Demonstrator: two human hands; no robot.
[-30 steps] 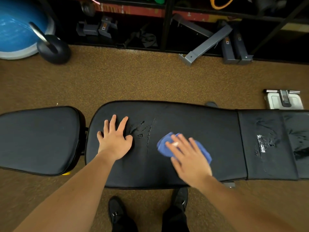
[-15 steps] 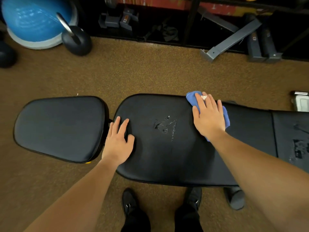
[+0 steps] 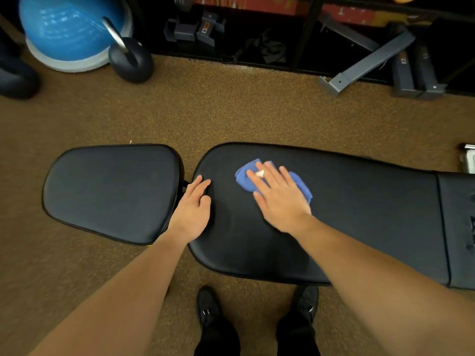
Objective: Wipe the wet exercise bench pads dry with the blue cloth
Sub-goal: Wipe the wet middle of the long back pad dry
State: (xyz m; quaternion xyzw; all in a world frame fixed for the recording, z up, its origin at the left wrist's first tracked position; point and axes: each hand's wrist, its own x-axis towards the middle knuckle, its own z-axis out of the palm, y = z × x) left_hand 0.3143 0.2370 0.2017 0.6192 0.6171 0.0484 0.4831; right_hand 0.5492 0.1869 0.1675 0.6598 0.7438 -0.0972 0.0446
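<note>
- Right hand [image 3: 279, 199] lies flat, fingers spread, pressing the blue cloth [image 3: 272, 183] onto the long back pad [image 3: 359, 214].
- The cloth is bunched under those fingers, poking out beyond the fingertips and to the hand's right; motion blur softens its edges.
- Left hand [image 3: 191, 210] rests palm-down, fingers straight and together, at that pad's rounded end, just left of the right hand.
- Seat pad [image 3: 110, 191] sits left of the left hand.
- Wet streaks [image 3: 471, 227] glisten far out to the right hand's right.
</note>
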